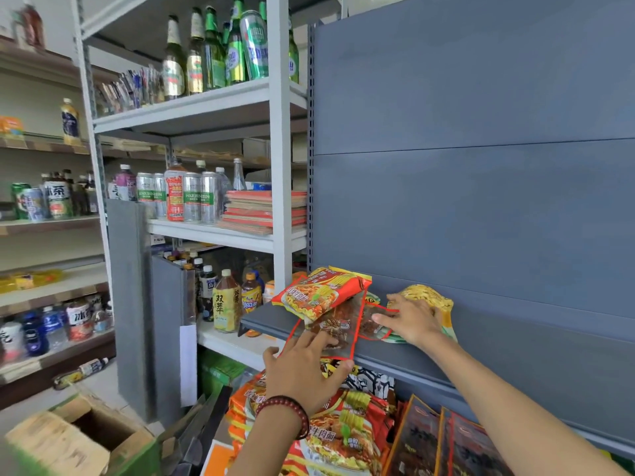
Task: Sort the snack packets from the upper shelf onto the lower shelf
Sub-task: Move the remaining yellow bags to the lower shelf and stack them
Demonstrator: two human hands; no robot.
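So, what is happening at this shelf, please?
A person reaches to the upper grey shelf with both hands. The left hand lies on a red-edged clear packet overhanging the front edge; the right hand touches a similar packet beside it. An orange noodle packet and a yellow packet lie there too. Many more packets lie below.

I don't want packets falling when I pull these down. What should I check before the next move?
1. Left hand grips the clear red-edged packet: not ok, its fingers lie flat on it.
2. Right hand grips the second clear packet: not ok, it is only touching.
3. Red noodle packet is off the first clear one: not ok, it overlaps it.
4. Room beside the lower noodle packets: cannot tell, the view cuts off.
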